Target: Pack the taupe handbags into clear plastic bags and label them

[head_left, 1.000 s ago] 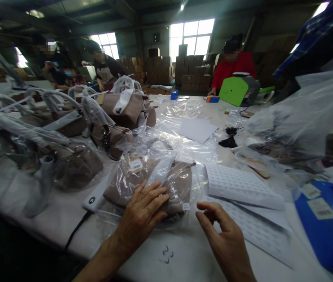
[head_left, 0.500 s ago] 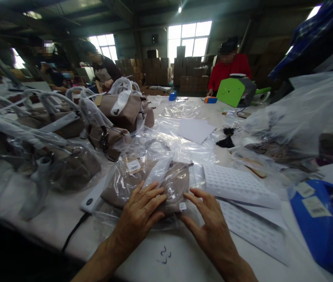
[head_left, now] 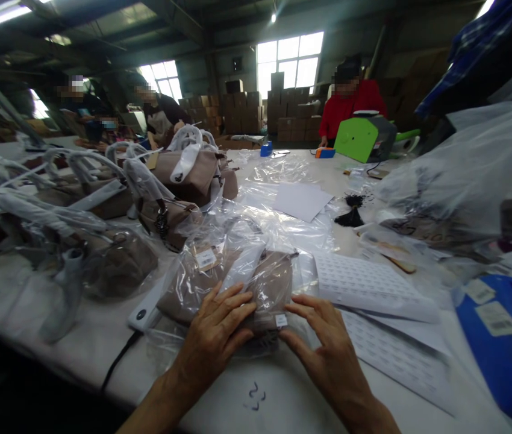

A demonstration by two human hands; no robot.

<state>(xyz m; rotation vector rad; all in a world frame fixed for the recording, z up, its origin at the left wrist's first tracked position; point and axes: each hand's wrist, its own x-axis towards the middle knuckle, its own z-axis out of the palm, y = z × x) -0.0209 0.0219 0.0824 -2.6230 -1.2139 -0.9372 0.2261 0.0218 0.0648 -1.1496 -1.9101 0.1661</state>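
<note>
A taupe handbag (head_left: 274, 280) in a clear plastic bag lies on the white table before me. Through the plastic show a tan hang tag (head_left: 205, 257) with a white label and a wrapped strap. Spread flat, the fingers of my left hand (head_left: 222, 325) rest on the lower middle of the bagged handbag. My right hand (head_left: 323, 334) is at its right end, thumb and fingers apart. Between those fingertips a small white sticker (head_left: 281, 320) sits on the plastic at the lower right corner. A white device (head_left: 145, 310) with a black cable lies partly under the left end.
Several taupe handbags (head_left: 188, 172) with wrapped handles crowd the left side. Printed label sheets (head_left: 364, 283) lie to the right, near a blue tape dispenser (head_left: 500, 337). Black ties (head_left: 350, 216), white paper (head_left: 303, 201) and a green machine (head_left: 359, 138) are farther back. Co-workers stand beyond.
My hands stay almost in place on the bagged handbag. My right fingertips have shifted slightly around the small sticker. The view has moved slightly.
</note>
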